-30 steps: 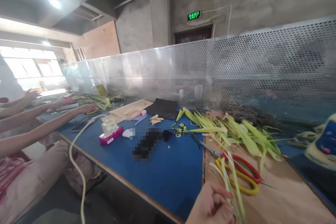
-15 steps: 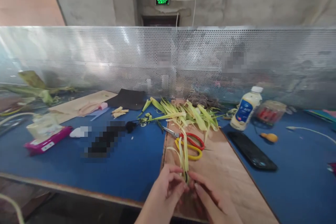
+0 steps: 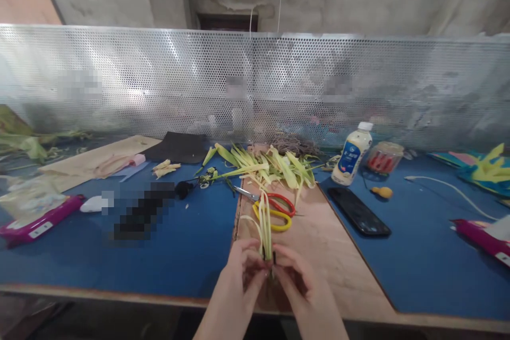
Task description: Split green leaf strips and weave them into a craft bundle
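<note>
Both my hands meet over the near part of a brown board, fingers pinched together. Between them stands a small bunch of pale green husk strips (image 3: 266, 223), with a dark band or tie near its base. My left hand (image 3: 247, 271) grips the bunch from the left, and my right hand (image 3: 295, 276) pinches it from the right; fingers hide the lower end. Just beyond the strips lie scissors (image 3: 279, 212) with one red and one yellow handle loop, blades pointing to the back left. Behind them is a pile of yellow-green husks (image 3: 282, 167).
Right of the brown board (image 3: 319, 255) are a black phone (image 3: 360, 212), a white-capped bottle (image 3: 353, 154), a jar with red contents (image 3: 384, 158) and a small orange object (image 3: 382, 192). Purple tissue packs (image 3: 43, 220) lie at both sides. A perforated metal screen (image 3: 191, 74) runs along the back.
My view has swung right from the neighbouring people to my own place. My right hand has come into view and joined the left at the husk strips, which stay held.
</note>
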{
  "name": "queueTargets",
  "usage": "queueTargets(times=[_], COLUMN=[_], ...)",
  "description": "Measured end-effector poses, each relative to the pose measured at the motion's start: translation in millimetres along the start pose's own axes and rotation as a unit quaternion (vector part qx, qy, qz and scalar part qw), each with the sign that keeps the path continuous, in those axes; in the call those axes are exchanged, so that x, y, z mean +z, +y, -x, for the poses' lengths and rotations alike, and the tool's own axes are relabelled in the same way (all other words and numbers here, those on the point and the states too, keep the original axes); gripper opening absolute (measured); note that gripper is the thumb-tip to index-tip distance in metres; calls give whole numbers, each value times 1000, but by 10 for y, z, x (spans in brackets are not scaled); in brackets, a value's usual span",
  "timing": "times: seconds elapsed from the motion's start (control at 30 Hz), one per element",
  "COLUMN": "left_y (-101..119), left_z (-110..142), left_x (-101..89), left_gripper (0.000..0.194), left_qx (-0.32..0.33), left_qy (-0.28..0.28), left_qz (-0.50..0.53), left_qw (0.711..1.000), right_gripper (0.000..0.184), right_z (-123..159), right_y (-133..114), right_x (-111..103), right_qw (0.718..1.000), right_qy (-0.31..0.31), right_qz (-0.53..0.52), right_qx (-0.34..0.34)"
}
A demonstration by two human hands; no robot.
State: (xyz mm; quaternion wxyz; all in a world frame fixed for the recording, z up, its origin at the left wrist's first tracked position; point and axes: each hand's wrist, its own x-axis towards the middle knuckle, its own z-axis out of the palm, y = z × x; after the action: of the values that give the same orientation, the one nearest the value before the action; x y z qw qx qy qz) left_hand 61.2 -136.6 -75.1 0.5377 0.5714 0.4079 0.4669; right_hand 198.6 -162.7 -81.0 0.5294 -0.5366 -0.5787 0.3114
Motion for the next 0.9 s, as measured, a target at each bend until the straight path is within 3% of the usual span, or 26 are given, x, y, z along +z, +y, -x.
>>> queueTargets(times=[0.23,0.47,0.9], left_y=[-8,62,67], left_z=[-5,-60,-118], left_x=[28,98,53], left_gripper=[30,29,24], left_qx=[22,-1,53], left_qy=[14,32,22], left_qz=[20,48,-22], left_qw=[999,998,998], right_gripper=[21,24,26], right_z=[22,40,61], right_y=[-19,-13,-62], right_x=[43,18,62], right_qw=[998,995,995], right_qy=[40,72,65], right_qz=[42,62,68], right_qx=[-25,-30,-14])
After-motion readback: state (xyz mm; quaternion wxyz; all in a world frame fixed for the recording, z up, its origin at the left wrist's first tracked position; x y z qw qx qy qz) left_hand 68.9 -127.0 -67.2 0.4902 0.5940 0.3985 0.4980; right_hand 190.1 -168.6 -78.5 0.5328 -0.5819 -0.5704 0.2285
